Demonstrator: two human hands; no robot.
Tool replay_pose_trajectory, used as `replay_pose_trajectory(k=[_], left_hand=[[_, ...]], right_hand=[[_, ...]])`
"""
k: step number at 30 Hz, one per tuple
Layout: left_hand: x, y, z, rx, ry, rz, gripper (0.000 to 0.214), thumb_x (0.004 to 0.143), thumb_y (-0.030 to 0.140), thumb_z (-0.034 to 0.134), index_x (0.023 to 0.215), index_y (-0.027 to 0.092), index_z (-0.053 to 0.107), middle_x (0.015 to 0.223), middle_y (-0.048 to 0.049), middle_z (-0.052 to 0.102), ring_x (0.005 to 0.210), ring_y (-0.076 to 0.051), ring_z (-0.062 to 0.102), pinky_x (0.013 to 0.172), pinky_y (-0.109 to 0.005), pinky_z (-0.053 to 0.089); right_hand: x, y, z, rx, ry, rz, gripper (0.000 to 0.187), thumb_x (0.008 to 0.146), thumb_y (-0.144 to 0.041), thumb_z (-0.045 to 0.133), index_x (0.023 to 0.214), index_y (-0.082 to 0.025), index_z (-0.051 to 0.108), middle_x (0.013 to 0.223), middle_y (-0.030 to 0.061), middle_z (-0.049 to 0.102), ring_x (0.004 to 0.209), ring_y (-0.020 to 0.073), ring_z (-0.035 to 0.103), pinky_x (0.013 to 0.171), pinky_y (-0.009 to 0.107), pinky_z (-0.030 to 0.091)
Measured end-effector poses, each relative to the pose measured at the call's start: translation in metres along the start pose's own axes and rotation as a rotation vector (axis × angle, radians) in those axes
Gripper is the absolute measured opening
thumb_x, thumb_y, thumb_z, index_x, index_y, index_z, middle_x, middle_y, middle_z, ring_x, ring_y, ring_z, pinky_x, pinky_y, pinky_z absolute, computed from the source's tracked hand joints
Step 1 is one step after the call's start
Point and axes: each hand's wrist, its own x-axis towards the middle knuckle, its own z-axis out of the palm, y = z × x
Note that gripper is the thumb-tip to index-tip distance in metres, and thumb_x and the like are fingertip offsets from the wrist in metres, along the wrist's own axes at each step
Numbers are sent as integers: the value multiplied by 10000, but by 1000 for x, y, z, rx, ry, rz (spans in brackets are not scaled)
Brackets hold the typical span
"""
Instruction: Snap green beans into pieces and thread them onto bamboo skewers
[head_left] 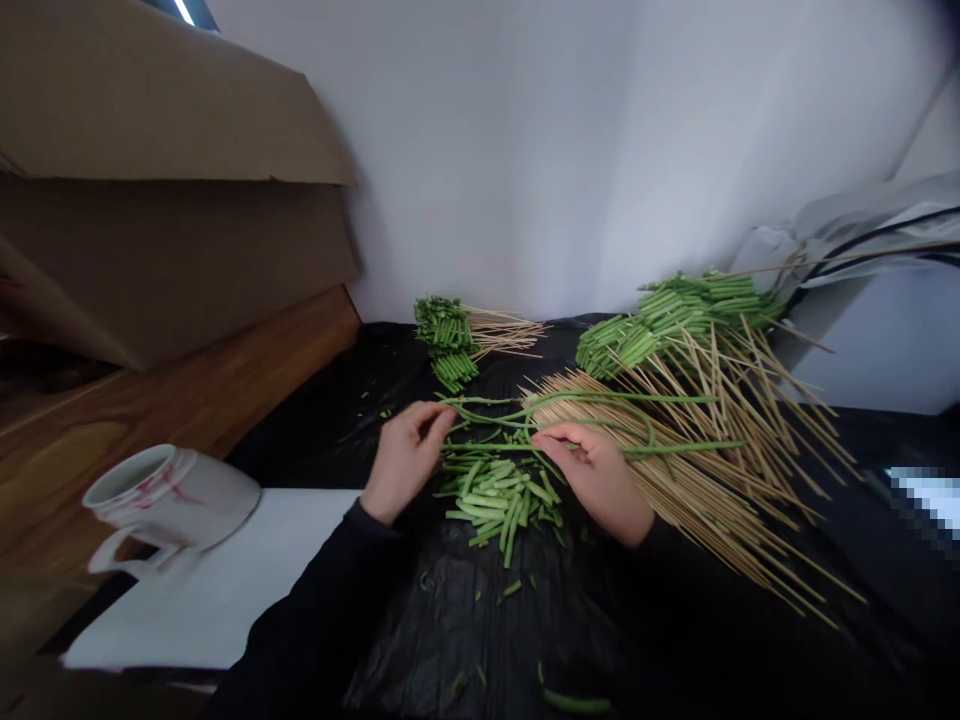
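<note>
My left hand [409,452] is closed in a pinch at the left ends of some long green beans [675,398]. Thumb and fingers of my right hand [600,478] are also pinched together on a bean strand, farther right. The beans stretch sideways between and past both hands; which strand each hand grips is partly hidden by the fingers. Just below, cut bean pieces [495,500] lie in a loose heap. Under and beside my right hand spreads a pile of bare bamboo skewers [697,510].
Skewered bean bundles rest at the back, a small one [446,340] and a larger one [682,315] at right. A mug [187,495] stands on a white sheet [300,530] at left. Behind it is a cardboard box [180,230]. Black plastic [450,620] covers the table.
</note>
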Motion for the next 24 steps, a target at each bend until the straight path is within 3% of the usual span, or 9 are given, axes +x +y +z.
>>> replay_pose_trajectory(k=[3, 6, 10, 13, 15, 18, 21, 24], left_hand=[[8, -26, -16, 497, 65, -114, 286, 867, 377, 503, 982, 175, 669, 947, -99, 671, 868, -241, 624, 780, -321, 451], [9, -42, -24, 743, -95, -293, 324, 846, 421, 495, 1002, 181, 648, 1009, -133, 665, 906, -303, 639, 713, -357, 468], [8, -49, -26, 761, -298, -413, 289, 834, 424, 494, 958, 223, 659, 989, -122, 693, 912, -324, 652, 685, -361, 468], [8, -51, -25, 737, -289, -405, 238, 818, 347, 518, 973, 245, 668, 972, -105, 701, 893, -309, 657, 682, -352, 468], [9, -50, -25, 703, -210, -363, 240, 820, 314, 519, 998, 241, 662, 936, -98, 699, 875, -298, 657, 692, -353, 474], [11, -41, -23, 503, 73, -204, 246, 847, 307, 513, 1035, 207, 636, 884, -79, 668, 833, -245, 658, 737, -336, 488], [11, -23, -14, 0, 307, -97, 261, 842, 342, 571, 1045, 180, 592, 861, -41, 627, 745, -175, 670, 708, -281, 506], [6, -3, -1, -508, 211, -170, 319, 754, 349, 704, 979, 168, 569, 809, -8, 625, 693, -150, 673, 636, -247, 510]], right_hand=[[0, 1, 1, -7, -6, 1, 246, 819, -379, 592, 832, -160, 703, 860, 75, 710, 773, 204, 643, 680, 326, 509], [-1, 3, 2, -9, -11, 7, 237, 822, -374, 589, 838, -167, 702, 857, 71, 712, 760, 199, 640, 671, 326, 508], [-1, 3, 2, -17, -21, 9, 226, 825, -362, 585, 842, -170, 703, 864, 71, 715, 774, 199, 643, 679, 323, 504], [-1, 2, 1, -15, -27, 13, 222, 822, -361, 587, 842, -173, 703, 866, 68, 715, 766, 194, 642, 669, 315, 503], [0, 1, 1, -7, -30, 13, 223, 819, -366, 591, 841, -174, 702, 867, 66, 715, 760, 193, 641, 660, 311, 501], [0, 0, 1, 4, -37, 16, 226, 815, -376, 599, 836, -176, 702, 852, 62, 714, 745, 191, 635, 640, 303, 492], [-2, -2, 2, 8, -60, 12, 217, 822, -372, 599, 843, -184, 707, 853, 55, 717, 760, 191, 640, 667, 305, 492], [-4, -3, 4, 37, -115, 4, 232, 849, -373, 576, 900, -189, 709, 925, 60, 722, 830, 197, 655, 748, 322, 501]])
